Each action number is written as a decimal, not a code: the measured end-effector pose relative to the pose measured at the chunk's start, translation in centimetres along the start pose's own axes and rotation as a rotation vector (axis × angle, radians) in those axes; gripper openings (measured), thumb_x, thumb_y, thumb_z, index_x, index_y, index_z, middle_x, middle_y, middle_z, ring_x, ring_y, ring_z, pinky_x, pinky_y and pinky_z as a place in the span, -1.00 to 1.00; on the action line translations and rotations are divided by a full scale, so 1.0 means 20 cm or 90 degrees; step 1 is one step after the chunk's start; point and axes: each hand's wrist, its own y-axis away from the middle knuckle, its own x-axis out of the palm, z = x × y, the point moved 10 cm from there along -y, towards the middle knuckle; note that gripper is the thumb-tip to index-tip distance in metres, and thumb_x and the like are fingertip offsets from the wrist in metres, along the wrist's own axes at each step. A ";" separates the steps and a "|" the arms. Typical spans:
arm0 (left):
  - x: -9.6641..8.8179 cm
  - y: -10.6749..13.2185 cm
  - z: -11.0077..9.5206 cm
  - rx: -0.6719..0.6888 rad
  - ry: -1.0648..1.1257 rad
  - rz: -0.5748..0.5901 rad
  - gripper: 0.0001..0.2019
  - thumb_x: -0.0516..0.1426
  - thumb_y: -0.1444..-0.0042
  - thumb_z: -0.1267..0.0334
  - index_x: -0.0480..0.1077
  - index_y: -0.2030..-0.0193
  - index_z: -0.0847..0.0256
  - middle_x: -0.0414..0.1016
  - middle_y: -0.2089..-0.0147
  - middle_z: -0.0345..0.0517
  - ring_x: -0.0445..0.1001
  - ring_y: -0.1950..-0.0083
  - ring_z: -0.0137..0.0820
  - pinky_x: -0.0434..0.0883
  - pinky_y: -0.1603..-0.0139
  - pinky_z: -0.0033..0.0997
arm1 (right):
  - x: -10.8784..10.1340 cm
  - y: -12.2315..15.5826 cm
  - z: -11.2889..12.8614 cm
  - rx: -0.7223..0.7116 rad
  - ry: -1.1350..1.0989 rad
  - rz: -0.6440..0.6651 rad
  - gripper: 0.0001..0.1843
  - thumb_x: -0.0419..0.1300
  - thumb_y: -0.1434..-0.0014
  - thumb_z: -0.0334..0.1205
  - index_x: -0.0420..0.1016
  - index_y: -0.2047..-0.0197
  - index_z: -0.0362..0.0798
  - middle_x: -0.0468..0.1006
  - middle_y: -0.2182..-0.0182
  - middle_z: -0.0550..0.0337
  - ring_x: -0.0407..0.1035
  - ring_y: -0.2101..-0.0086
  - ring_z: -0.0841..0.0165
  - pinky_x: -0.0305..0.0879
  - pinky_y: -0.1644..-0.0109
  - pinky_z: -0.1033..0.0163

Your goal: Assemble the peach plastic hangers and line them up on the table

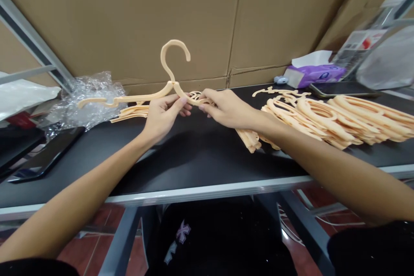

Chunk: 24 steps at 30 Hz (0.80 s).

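Note:
A cream plastic clothes hanger (142, 96) is held up over the black tabletop, its hook pointing upward and one arm stretching out to the left. My left hand (164, 114) pinches it just below the hook's joint. On the other arm of the hanger, my right hand (224, 105) is closed with thumb and fingers together; its fingers partly cover that arm. Behind my left hand lie several cream hanger pieces (132, 113). More cream pieces (249, 139) lie beneath my right forearm, which hides part of them.
Stacks of cream hanger parts (343, 120) spread over the right side of the table (194, 155). Behind them are a purple tissue pack (315, 75) and a dark phone (343, 89). Crumpled clear plastic (90, 99) and a black flat device (48, 155) lie left. Cardboard (129, 17) stands behind.

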 end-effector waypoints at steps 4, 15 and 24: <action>-0.13 -0.03 0.11 -0.142 0.070 -0.107 -0.57 0.40 -0.17 -0.09 0.54 0.15 0.29 0.64 0.29 0.00 0.63 0.28 -0.37 0.58 0.13 -0.38 | -0.09 -0.01 0.00 0.019 -0.030 -0.034 -0.88 0.07 -0.42 -0.31 0.44 0.10 -0.08 0.61 0.29 0.10 0.46 0.28 0.30 0.22 0.14 0.26; -0.59 -0.12 0.18 -0.112 0.082 -0.319 -0.51 0.37 -0.04 0.36 0.34 -0.07 -0.04 0.56 0.14 -0.20 0.60 0.19 -0.37 0.59 0.13 -0.36 | -0.19 -0.01 -0.08 0.048 0.055 -0.086 -0.90 0.12 -0.38 -0.35 0.47 0.13 -0.07 0.56 0.33 0.13 0.35 0.32 0.32 0.18 0.16 0.22; -0.32 -0.12 0.05 0.040 -0.260 -0.094 -0.57 0.22 -0.23 -0.13 0.67 -0.01 0.13 0.57 -0.19 0.08 0.53 -0.14 -0.06 0.62 0.22 -0.27 | -0.22 -0.01 -0.09 0.066 0.070 -0.098 -0.90 0.13 -0.38 -0.37 0.47 0.11 -0.07 0.56 0.28 0.10 0.32 0.31 0.30 0.17 0.13 0.20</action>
